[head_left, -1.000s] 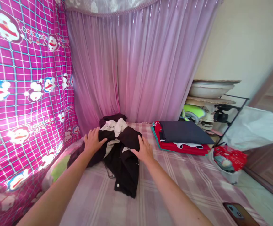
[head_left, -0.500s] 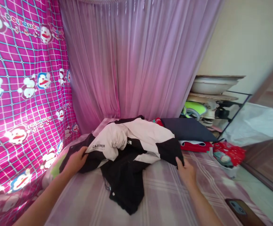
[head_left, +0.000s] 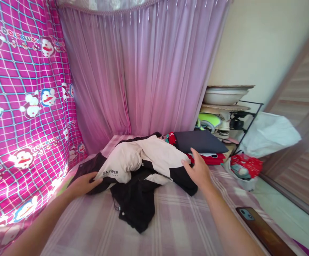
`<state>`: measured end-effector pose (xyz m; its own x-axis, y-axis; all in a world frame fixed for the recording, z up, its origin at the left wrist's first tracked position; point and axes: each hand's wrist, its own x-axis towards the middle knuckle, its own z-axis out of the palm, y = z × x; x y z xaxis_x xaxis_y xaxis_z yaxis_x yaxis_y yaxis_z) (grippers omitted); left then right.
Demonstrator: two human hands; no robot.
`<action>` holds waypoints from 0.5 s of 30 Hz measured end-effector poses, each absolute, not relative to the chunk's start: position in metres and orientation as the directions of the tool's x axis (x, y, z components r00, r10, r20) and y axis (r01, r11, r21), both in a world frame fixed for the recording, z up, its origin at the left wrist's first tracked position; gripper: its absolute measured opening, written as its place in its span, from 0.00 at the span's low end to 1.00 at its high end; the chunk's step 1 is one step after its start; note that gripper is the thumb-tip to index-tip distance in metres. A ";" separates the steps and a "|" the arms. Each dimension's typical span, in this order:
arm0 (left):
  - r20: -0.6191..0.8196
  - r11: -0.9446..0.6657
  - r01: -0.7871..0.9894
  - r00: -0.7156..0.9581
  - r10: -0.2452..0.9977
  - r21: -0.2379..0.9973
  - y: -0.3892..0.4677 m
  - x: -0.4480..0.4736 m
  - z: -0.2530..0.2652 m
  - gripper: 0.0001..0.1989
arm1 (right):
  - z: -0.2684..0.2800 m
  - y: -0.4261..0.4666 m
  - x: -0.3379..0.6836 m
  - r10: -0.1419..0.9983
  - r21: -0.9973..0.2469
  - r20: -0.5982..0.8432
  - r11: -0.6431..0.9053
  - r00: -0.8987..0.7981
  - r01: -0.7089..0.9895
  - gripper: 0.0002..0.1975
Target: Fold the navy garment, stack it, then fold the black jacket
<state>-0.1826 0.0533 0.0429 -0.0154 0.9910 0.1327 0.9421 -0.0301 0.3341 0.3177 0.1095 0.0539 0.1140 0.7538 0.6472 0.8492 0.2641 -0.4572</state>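
A black-and-white jacket (head_left: 160, 151) with dark lettering on its white part lies crumpled on the bed. At its left side my left hand (head_left: 83, 184) rests against the dark cloth, thumb and fingers a little apart. My right hand (head_left: 198, 170) is over the black end of the right sleeve, fingers spread and nothing held. A black part of the jacket (head_left: 135, 206) stretches toward me between the two hands.
Folded dark cloth (head_left: 199, 141) lies on red clothing (head_left: 209, 160) at the back right. A phone (head_left: 263, 227) sits near the bed's right edge. Beyond stand a rack (head_left: 246, 126) with basins and shoes, and a bag with red cloth (head_left: 246, 165). Curtains (head_left: 144, 71) hang behind.
My right hand has let go of the sleeve's end and moved up and left, its fingers opening. My left hand has loosened its pinch on the jacket. The view has turned slightly right.
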 end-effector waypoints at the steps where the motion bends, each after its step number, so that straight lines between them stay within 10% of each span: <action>1: 0.111 -0.008 0.933 -0.034 0.993 0.361 0.058 -0.181 0.051 0.25 | 0.072 0.120 0.307 0.797 -0.440 0.596 0.223 0.097 0.870 0.32; 5: 0.156 0.060 0.915 -0.133 0.979 0.398 0.093 -0.164 0.089 0.33 | 0.109 0.140 0.274 0.963 -0.339 0.269 0.104 -0.009 0.935 0.21; 11: 0.092 0.182 0.820 -0.273 0.958 0.542 0.146 -0.118 0.115 0.40 | 0.072 0.084 0.273 0.852 -0.214 0.240 0.514 -0.465 0.831 0.18; 15: 0.028 0.080 0.744 -0.131 0.991 0.663 0.145 -0.096 0.106 0.41 | 0.035 0.039 0.296 0.873 -0.247 0.168 0.487 -0.458 0.838 0.20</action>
